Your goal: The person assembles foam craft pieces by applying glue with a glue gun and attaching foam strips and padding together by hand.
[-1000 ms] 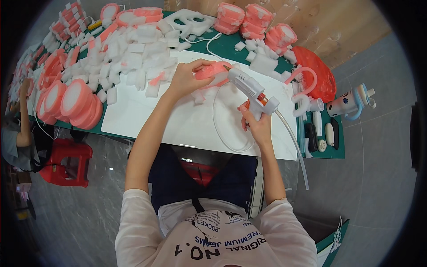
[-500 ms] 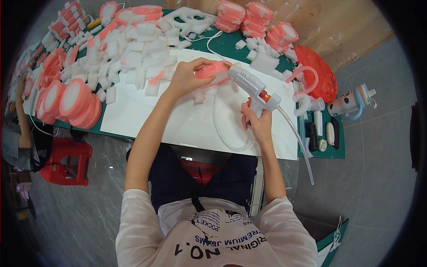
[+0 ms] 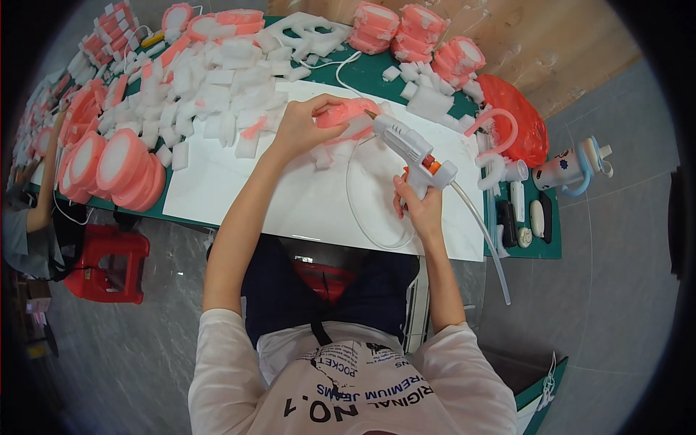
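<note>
A seated person, viewed from above, works over a white sheet [image 3: 239, 199] on a green tabletop [image 3: 366, 71]. Above the far half of the sheet, the left hand [image 3: 308, 125] pinches a pink-and-white foam piece [image 3: 349, 110] between thumb and fingers. The right hand [image 3: 420, 201], over the sheet's right half, is wrapped around the handle of a white hot glue gun [image 3: 406, 141], fingers curled near its orange trigger; whether the trigger is squeezed cannot be told. The gun's nozzle points left at the foam's right end, touching or nearly so. A long translucent glue stick [image 3: 482, 235] trails from the gun's back past the sheet's near right corner. A white cord [image 3: 350, 192] loops across the sheet.

Left of the sheet are thick pink-rimmed foam discs [image 3: 119, 163]; beyond its far left edge, heaped white foam blocks [image 3: 217, 78]. Beyond its far right corner is a red plastic bag [image 3: 520, 119]; right of the sheet, a tumbler with a blue handle [image 3: 558, 171]. Far left of the sheet, a co-worker's arm [image 3: 48, 174] reaches over the table.
</note>
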